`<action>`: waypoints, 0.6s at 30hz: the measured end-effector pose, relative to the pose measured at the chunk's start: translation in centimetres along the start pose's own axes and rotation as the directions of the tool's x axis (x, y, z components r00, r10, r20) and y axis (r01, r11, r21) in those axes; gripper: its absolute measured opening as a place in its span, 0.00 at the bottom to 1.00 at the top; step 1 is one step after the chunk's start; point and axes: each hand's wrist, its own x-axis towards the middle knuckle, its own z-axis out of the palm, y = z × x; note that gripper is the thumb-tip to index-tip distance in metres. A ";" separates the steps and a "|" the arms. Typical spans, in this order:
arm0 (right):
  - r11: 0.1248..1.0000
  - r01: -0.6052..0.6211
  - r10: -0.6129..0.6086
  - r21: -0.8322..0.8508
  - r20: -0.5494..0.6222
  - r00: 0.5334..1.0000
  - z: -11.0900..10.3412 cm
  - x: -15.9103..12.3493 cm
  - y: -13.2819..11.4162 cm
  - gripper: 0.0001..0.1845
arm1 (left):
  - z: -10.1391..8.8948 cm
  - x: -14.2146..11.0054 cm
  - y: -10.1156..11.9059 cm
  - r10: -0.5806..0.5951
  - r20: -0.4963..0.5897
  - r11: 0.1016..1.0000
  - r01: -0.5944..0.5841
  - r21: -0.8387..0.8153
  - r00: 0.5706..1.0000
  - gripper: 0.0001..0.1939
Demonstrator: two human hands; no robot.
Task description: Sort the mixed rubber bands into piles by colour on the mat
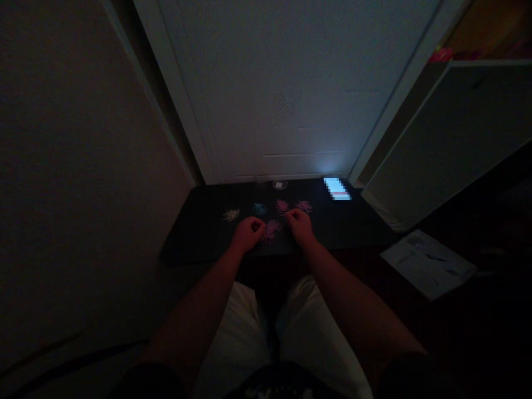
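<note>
Several small piles of thin, stick-like pieces lie on a dark table point(199, 238). At the left is a pale yellowish pile point(231, 214), beside it a blue pile point(260, 208), then a pink pile point(281, 205) and a pinkish-purple pile point(304, 206). Nearest me lies a mixed pink and purple pile point(272, 229). My left hand point(248, 231) is curled with its fingertips pinched at that near pile's left edge. My right hand point(300, 224) pinches just below the pink pile. In the dim light I cannot make out what either pinch holds.
A lit phone point(337, 189) lies at the table's back right. A small round clear item with a white square point(279, 185) sits at the back edge by a pale wall panel point(282, 72). Low on the right is a light printed sheet point(428, 264).
</note>
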 end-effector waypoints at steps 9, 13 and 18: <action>0.988 0.120 -0.086 -0.096 0.297 0.951 0.9 -1.0 -1.4 0.10 | 0.1 0.1 0.2 0.125 0.041 0.992 -0.125 0.002 0.991 0.14; 0.979 0.148 -0.094 -0.137 0.344 0.934 0.9 -1.0 -1.7 0.10 | 0.1 0.2 0.1 0.114 0.030 0.993 -0.115 0.039 0.993 0.12; 0.989 0.115 -0.094 -0.091 0.212 0.973 0.5 -0.6 -1.1 0.10 | 0.1 0.1 0.1 0.066 -0.007 0.997 -0.066 0.033 0.998 0.10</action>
